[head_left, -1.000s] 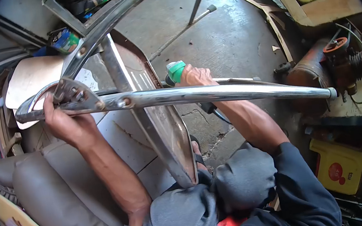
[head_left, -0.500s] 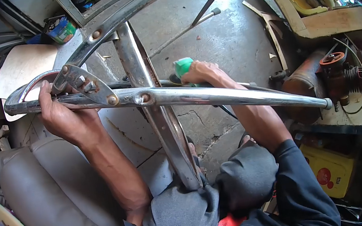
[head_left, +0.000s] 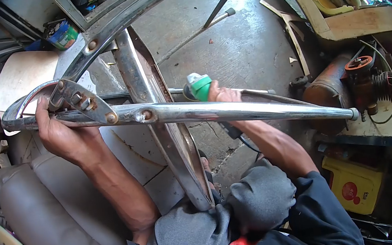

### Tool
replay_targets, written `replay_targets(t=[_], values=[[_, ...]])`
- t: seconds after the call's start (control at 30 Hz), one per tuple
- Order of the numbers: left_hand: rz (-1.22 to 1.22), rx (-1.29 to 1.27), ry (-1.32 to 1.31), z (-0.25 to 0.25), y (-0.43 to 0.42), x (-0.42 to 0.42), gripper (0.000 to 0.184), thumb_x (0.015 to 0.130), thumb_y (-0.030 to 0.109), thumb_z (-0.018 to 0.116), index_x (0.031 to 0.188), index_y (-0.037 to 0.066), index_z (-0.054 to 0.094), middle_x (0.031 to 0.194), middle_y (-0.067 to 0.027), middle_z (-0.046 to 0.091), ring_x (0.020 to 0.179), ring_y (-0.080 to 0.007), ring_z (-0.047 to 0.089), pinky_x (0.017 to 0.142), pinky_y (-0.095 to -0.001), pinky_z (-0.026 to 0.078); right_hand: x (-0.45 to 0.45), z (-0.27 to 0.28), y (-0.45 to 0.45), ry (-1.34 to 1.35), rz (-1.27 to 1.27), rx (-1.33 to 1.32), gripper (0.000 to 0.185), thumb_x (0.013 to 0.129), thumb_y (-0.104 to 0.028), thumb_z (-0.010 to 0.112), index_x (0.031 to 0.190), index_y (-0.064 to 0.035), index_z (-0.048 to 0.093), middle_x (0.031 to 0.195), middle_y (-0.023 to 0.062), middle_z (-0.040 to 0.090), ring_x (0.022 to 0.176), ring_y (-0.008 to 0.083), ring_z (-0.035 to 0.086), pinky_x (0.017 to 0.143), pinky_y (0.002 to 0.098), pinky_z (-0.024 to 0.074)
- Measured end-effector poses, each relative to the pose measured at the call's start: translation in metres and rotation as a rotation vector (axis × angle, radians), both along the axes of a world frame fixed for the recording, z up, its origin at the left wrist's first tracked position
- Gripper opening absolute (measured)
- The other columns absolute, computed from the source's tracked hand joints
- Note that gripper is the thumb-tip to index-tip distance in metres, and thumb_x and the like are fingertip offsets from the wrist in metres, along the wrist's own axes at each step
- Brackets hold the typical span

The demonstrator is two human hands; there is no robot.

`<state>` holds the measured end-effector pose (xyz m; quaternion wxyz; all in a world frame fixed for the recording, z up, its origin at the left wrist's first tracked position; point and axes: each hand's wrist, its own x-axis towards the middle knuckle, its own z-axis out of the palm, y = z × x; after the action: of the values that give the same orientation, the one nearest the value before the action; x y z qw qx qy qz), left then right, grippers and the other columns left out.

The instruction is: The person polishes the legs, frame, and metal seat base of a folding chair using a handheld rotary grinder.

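A chrome tubular metal frame [head_left: 234, 109] with rust spots lies across my view, its flat crossbar resting against my lap. Near the bend at its left end, my left hand [head_left: 61, 136] is wrapped round the tube, thumb up, beside a riveted hinge plate [head_left: 85, 101]. Behind the long tube, my right hand [head_left: 224, 93] is closed on a green angle grinder [head_left: 201, 88] with a silver head. Its disc side faces the crossbar and a rear tube; whether it touches them I cannot tell. The tube hides part of my right hand and the tool's body.
On the right, a compressor [head_left: 332, 82] with an orange wheel stands on a low bench above a yellow container [head_left: 355, 183]. A wooden chair frame [head_left: 356, 24] is behind it. At left are a grey cushion [head_left: 54, 210], a pale board [head_left: 27, 78] and a small bucket [head_left: 63, 35].
The grinder has turned so that more of its green body and silver head shows above the tube. The metal frame and my left hand have shifted slightly left and down in view.
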<state>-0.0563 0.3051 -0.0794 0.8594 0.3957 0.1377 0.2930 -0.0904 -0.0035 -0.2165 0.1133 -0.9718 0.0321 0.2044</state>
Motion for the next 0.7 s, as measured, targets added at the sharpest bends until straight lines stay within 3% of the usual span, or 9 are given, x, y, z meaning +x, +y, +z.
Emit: replay_targets(t=[0.03,0.13,0.27,0.37,0.47,0.57,0.6,0.63,0.7], values=[[0.001,0.011,0.003,-0.001,0.001,-0.001,0.024,0.098,0.015,0.055,0.104,-0.006,0.063,0.089,-0.016,0.07,0.073,-0.0219,0.071,0.066,-0.0337,0.06,-0.004,-0.009,0.007,0.003,0.001,0.011,0.059,0.09,-0.039,0.066,0.117,0.0105,0.049,0.09,0.03,0.071,0.088,0.0419,0.073,0.077,0.0539,0.0538],[0.051,0.006,0.044,0.005,-0.003,0.0,0.021,0.098,0.014,0.056,0.103,-0.006,0.063,0.088,-0.0144,0.069,0.071,-0.0205,0.069,0.065,-0.0335,0.06,-0.003,-0.021,0.026,-0.163,0.106,0.072,0.047,0.093,-0.034,0.063,0.109,0.0083,0.05,0.081,0.0302,0.069,0.068,0.0415,0.072,0.065,0.0508,0.0559],[0.09,0.022,0.052,0.006,-0.005,0.001,0.018,0.097,0.013,0.058,0.101,-0.004,0.062,0.087,-0.0128,0.067,0.069,-0.0186,0.067,0.063,-0.0319,0.058,-0.022,-0.017,0.02,-0.234,0.163,0.072,0.052,0.093,-0.035,0.062,0.113,0.0116,0.05,0.076,0.0289,0.067,0.063,0.0419,0.071,0.061,0.0512,0.056],[0.108,0.053,0.079,0.003,-0.002,0.002,0.021,0.098,0.016,0.057,0.104,-0.004,0.062,0.088,-0.0135,0.068,0.07,-0.0193,0.067,0.064,-0.0315,0.057,-0.043,-0.035,-0.002,-0.19,0.089,0.073,0.064,0.094,-0.038,0.058,0.125,0.017,0.047,0.077,0.0306,0.066,0.071,0.0425,0.071,0.064,0.0543,0.056],[-0.023,0.121,0.089,0.006,-0.001,-0.006,0.027,0.1,0.024,0.055,0.108,-0.001,0.062,0.091,-0.0126,0.069,0.076,-0.0196,0.068,0.07,-0.0343,0.057,-0.056,-0.032,-0.027,-0.123,-0.029,0.047,0.061,0.086,-0.03,0.064,0.129,0.0106,0.05,0.101,0.0292,0.066,0.095,0.0449,0.067,0.087,0.0517,0.053],[-0.142,0.026,0.111,0.007,-0.01,-0.013,0.032,0.101,0.032,0.053,0.111,0.002,0.061,0.094,-0.0101,0.07,0.084,-0.0202,0.069,0.076,-0.0382,0.057,-0.066,-0.01,-0.052,-0.107,-0.075,0.149,0.066,0.084,-0.032,0.067,0.134,0.0083,0.049,0.111,0.0298,0.065,0.104,0.0446,0.064,0.093,0.0525,0.0499],[-0.142,-0.004,0.128,0.009,-0.016,-0.016,0.037,0.102,0.037,0.052,0.117,0.003,0.059,0.104,-0.011,0.069,0.094,-0.0246,0.069,0.085,-0.044,0.056,-0.076,-0.014,-0.061,-0.229,-0.046,0.064,0.064,0.093,-0.039,0.059,0.131,0.012,0.052,0.118,0.0328,0.063,0.097,0.0474,0.067,0.088,0.0591,0.0517],[-0.151,-0.004,0.124,0.011,-0.021,-0.018,0.037,0.102,0.037,0.052,0.117,0.003,0.059,0.104,-0.011,0.069,0.094,-0.0246,0.069,0.085,-0.044,0.056,-0.081,-0.012,-0.069,-0.233,-0.054,0.062,0.064,0.093,-0.039,0.059,0.131,0.012,0.052,0.118,0.0328,0.063,0.097,0.0474,0.067,0.088,0.0591,0.0517],[-0.139,-0.067,0.097,0.015,-0.033,-0.021,0.042,0.103,0.039,0.051,0.125,0.003,0.056,0.115,-0.0147,0.066,0.098,-0.0313,0.068,0.09,-0.0487,0.054,-0.086,-0.003,-0.082,-0.165,-0.014,-0.025,0.062,0.09,-0.04,0.064,0.133,0.0049,0.055,0.121,0.0302,0.064,0.108,0.0462,0.066,0.093,0.0577,0.0496]])
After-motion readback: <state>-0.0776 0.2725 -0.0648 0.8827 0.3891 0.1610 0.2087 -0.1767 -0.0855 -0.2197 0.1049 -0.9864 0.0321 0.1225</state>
